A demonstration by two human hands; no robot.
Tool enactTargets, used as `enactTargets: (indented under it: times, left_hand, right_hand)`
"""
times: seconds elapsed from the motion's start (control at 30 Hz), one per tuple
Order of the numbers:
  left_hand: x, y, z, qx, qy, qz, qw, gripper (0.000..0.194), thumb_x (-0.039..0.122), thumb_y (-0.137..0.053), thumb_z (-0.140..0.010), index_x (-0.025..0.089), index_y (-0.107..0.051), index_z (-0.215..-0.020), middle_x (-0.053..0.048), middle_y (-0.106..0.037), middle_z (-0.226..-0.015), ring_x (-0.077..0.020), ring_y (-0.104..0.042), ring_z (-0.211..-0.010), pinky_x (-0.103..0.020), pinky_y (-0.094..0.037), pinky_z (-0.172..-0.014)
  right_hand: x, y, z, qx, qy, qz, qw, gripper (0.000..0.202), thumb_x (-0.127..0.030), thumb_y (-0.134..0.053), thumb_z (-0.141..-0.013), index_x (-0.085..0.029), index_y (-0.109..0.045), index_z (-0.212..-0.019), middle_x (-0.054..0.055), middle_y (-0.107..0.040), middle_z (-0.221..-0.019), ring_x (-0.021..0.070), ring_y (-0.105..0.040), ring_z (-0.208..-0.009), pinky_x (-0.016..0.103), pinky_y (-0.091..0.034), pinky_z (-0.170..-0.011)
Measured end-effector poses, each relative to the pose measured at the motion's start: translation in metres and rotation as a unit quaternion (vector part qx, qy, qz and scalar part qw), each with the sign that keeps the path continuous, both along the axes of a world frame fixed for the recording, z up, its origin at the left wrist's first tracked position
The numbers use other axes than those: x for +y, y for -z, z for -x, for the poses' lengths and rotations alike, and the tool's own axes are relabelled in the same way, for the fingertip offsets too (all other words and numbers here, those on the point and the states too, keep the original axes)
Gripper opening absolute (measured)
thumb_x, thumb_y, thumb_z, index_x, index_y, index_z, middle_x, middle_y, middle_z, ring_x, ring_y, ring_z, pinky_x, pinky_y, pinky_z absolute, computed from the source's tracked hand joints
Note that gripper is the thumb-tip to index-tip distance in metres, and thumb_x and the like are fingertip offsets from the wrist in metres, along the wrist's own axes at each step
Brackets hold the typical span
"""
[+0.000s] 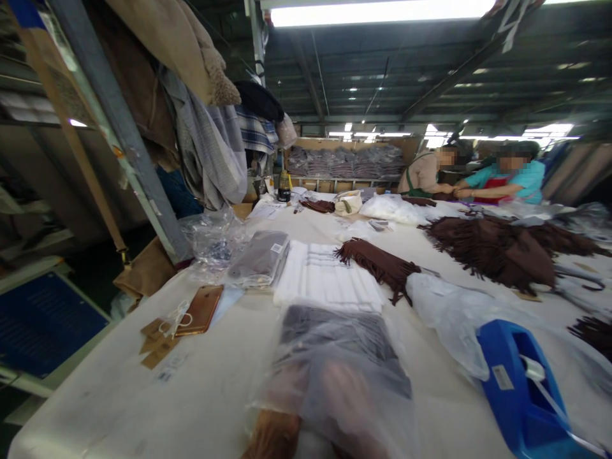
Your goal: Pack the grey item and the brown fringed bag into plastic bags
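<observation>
L hand & R hand in bag w/ dark cloth, grip unclear, on wht table, strip-lit rm.

Both your hands inside a clear plastic bag with dark folded cloth, your white cloth stack just beyond, phone to the left, blue tape dispenser to the right.
</observation>
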State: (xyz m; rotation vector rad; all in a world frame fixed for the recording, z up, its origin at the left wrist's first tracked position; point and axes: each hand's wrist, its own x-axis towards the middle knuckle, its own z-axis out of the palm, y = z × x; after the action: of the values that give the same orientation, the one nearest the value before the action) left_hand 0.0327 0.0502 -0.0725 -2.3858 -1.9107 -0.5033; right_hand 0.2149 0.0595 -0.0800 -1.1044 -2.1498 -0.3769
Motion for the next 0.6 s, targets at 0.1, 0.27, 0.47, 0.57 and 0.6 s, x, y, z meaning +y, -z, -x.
enactTargets:
  times: [0.1, 0.27, 0.47, 0.57, 0.6]
  left_hand:
    - [-0.019, 0.004, -0.007, 0.011, 0.005, 0.005, 1.0, 0.03, 0.03, -0.045, -0.09, 0.025, -0.056, -0.117, -0.007, -0.062, -0.112, -0.0222, -0.06, -0.096, -0.039, -0.051, -0.083]
    - [-0.037, 0.0, -0.009, 0.077, 0.014, -0.022, 0.997, 0.048, 0.008, -0.04, -0.081, 0.024, -0.051, -0.125, -0.008, -0.066, -0.107, -0.0179, -0.066, -0.081, -0.025, -0.054, -0.068]
    - [-0.024, -0.01, -0.009, 0.05, 0.008, -0.046, 0.998, 0.062, 0.011, -0.04, -0.078, 0.013, -0.029, -0.14, -0.015, -0.049, -0.134, -0.0298, -0.046, -0.123, -0.046, -0.044, -0.099]
    - [-0.028, 0.001, -0.007, -0.01, -0.007, -0.005, 1.0, 0.051, 0.021, -0.043, -0.084, 0.021, -0.041, -0.134, -0.011, -0.058, -0.124, -0.03, -0.052, -0.118, -0.047, -0.044, -0.099]
    - [-0.03, 0.005, -0.007, -0.024, -0.005, 0.001, 1.0, 0.046, 0.022, -0.044, -0.085, 0.024, -0.046, -0.131, -0.009, -0.062, -0.12, -0.0292, -0.054, -0.114, -0.045, -0.045, -0.099]
  right_hand:
    - [0.013, -0.013, 0.006, 0.003, 0.019, -0.028, 0.999, 0.044, -0.006, -0.034, -0.08, -0.02, -0.061, -0.112, 0.009, -0.066, -0.113, 0.0238, -0.058, -0.109, 0.041, -0.049, -0.089]
    - [0.031, -0.025, 0.021, -0.015, -0.004, -0.013, 1.0, 0.036, -0.022, -0.043, -0.085, -0.014, -0.058, -0.117, 0.014, -0.063, -0.116, 0.0281, -0.055, -0.112, 0.043, -0.046, -0.093]
    - [0.039, -0.042, 0.037, -0.064, -0.099, 0.046, 0.992, 0.031, -0.016, -0.041, -0.086, -0.028, -0.066, -0.101, 0.0, -0.071, -0.087, 0.016, -0.064, -0.078, 0.027, -0.051, -0.073]
    - [0.041, -0.048, 0.044, -0.076, -0.126, 0.048, 0.988, 0.027, -0.018, -0.044, -0.085, -0.024, -0.066, -0.099, 0.001, -0.071, -0.089, 0.0156, -0.063, -0.074, 0.027, -0.051, -0.073]
    - [0.041, -0.048, 0.045, -0.077, -0.124, 0.047, 0.988, 0.026, -0.02, -0.045, -0.085, -0.023, -0.066, -0.1, 0.003, -0.071, -0.094, 0.0167, -0.063, -0.077, 0.029, -0.05, -0.076]
